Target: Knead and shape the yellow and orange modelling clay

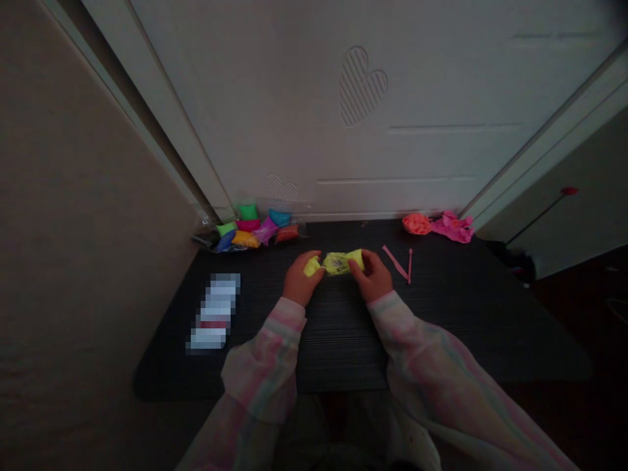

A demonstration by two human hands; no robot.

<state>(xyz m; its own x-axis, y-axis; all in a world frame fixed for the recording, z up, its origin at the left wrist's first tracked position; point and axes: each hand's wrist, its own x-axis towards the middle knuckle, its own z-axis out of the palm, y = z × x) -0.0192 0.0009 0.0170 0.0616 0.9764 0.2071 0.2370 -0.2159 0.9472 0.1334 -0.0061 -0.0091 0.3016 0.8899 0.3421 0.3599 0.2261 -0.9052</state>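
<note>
My left hand (301,280) is closed around a small lump of yellow modelling clay (311,265). In my right hand (373,277) is a clear packet (337,263) with yellow clay smeared on its inside and a thicker yellow piece (356,259) at the right end, under my thumb. Thin yellow strands run between the lump and the packet's torn-looking left end. Both hands are held above the middle of the dark table (338,340).
Several coloured clay packets (245,239) lie in a clear bag at the back left. A blurred pale phone-like shape (214,313) is at left. Pink strips (409,265), an orange clay rose (417,224) and pink crumpled pieces (454,227) lie right. A white door (294,98) stands behind.
</note>
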